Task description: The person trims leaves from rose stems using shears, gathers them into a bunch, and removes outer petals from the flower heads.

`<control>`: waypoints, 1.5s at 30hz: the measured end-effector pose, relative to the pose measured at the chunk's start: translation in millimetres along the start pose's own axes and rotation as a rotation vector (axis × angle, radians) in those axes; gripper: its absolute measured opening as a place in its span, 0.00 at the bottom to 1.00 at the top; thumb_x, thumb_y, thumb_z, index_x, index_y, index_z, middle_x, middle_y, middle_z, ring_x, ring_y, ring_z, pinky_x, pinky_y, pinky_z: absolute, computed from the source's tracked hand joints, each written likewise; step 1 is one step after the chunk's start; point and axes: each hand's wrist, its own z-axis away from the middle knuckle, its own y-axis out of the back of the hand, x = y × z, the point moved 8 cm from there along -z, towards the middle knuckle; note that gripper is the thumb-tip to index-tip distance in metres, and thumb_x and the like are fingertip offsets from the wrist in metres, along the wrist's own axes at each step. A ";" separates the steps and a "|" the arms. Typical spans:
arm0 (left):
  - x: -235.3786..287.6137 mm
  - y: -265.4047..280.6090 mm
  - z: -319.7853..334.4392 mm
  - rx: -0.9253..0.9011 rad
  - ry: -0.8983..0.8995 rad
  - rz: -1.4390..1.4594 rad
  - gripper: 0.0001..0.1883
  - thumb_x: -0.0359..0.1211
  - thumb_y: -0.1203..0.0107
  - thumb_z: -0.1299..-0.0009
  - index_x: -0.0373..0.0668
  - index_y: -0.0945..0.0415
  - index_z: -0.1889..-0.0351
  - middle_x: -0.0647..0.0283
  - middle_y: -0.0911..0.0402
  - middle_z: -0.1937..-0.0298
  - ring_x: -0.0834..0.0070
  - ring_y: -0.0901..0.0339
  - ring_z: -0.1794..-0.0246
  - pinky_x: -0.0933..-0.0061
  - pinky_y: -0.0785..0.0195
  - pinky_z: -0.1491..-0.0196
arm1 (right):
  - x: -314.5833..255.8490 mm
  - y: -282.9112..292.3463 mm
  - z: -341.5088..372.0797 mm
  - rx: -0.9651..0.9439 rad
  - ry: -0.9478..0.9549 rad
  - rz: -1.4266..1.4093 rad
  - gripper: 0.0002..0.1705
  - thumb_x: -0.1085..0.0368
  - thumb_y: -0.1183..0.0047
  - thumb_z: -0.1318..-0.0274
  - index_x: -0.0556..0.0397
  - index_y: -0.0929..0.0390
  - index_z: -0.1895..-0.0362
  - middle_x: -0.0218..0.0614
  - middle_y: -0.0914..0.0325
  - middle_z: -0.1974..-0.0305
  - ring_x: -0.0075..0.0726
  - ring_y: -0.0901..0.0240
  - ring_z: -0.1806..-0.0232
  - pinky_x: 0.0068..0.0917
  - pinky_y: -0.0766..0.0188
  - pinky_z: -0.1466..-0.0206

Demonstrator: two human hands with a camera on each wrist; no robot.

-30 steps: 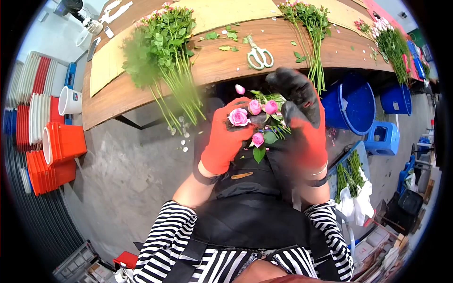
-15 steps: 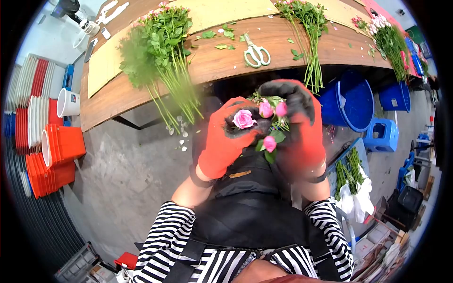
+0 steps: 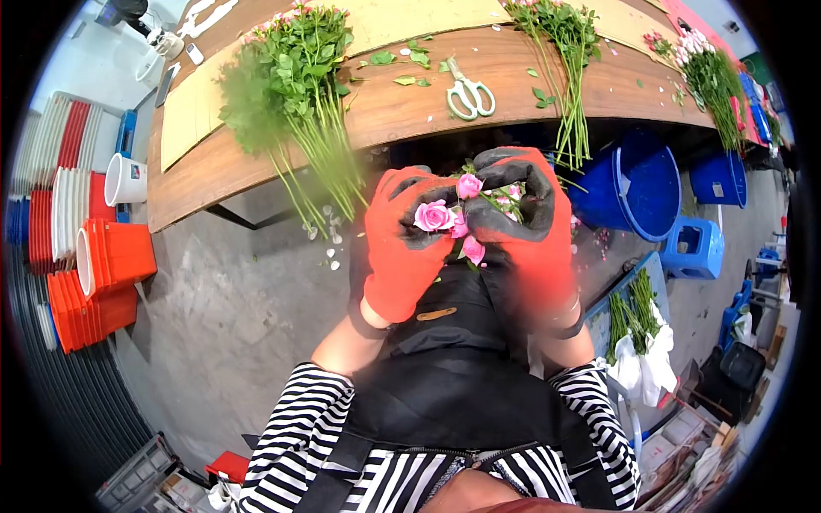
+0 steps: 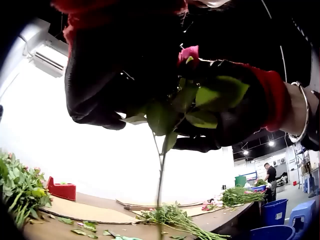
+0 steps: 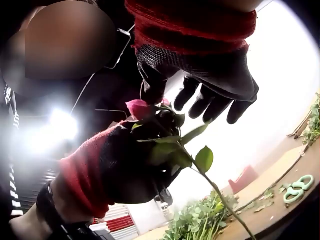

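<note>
Both hands wear red gloves with black palms. In the head view the left hand (image 3: 406, 244) grips a spray of pink roses (image 3: 434, 216) just above the lap, thumb and fingers curled round the stems. Right beside it the right hand (image 3: 530, 227) has curled fingers among the blooms, its thumb and fingertips close to the upper rose (image 3: 469, 185); whether it pinches anything is hard to see. The right wrist view shows a leafy stem (image 5: 217, 189) slanting down from the left hand (image 5: 131, 167), with the right hand's fingers (image 5: 202, 97) spread above the flowers.
Across the wooden table (image 3: 402, 111) lie a large rose bunch (image 3: 304, 77), a smaller bunch (image 3: 571, 77), scissors (image 3: 470, 97) and loose leaves. Blue buckets (image 3: 637, 188) and a blue stool (image 3: 691, 246) stand right, orange crates (image 3: 115, 261) left.
The right hand has moved left and inward, close to the left hand, and now covers part of the flowers. The left hand keeps its grip while the roses have turned slightly.
</note>
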 end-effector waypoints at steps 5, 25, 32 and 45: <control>8.7 -1.6 0.3 0.009 -0.130 -0.130 0.21 0.24 0.39 0.54 0.35 0.19 0.59 0.59 0.21 0.59 0.64 0.23 0.56 0.68 0.32 0.47 | 4.0 1.8 1.7 0.022 -0.145 -0.071 0.17 0.75 0.33 0.57 0.58 0.21 0.59 0.37 0.24 0.57 0.32 0.26 0.53 0.29 0.31 0.47; 19.5 -17.5 3.0 -0.263 -0.171 -0.322 0.26 0.25 0.33 0.56 0.46 0.18 0.54 0.64 0.22 0.55 0.54 0.32 0.44 0.55 0.36 0.42 | -53.4 6.2 -21.7 -0.529 0.256 0.747 0.25 0.64 0.32 0.63 0.46 0.20 0.54 0.34 0.22 0.52 0.45 0.30 0.44 0.41 0.40 0.35; 31.5 -21.5 7.7 -0.389 -0.316 -0.278 0.27 0.28 0.33 0.60 0.46 0.18 0.55 0.65 0.22 0.58 0.57 0.31 0.49 0.50 0.37 0.40 | -12.2 25.1 -20.6 -0.551 -0.173 0.452 0.27 0.63 0.35 0.56 0.54 0.22 0.48 0.40 0.22 0.52 0.46 0.26 0.47 0.37 0.32 0.40; -27.6 -12.6 5.9 -0.169 0.283 0.522 0.17 0.30 0.45 0.42 0.33 0.22 0.55 0.65 0.20 0.60 0.79 0.23 0.60 0.77 0.32 0.52 | 14.7 11.6 -23.8 -0.254 -0.329 -0.190 0.23 0.77 0.44 0.55 0.62 0.24 0.49 0.36 0.22 0.52 0.26 0.28 0.48 0.27 0.29 0.46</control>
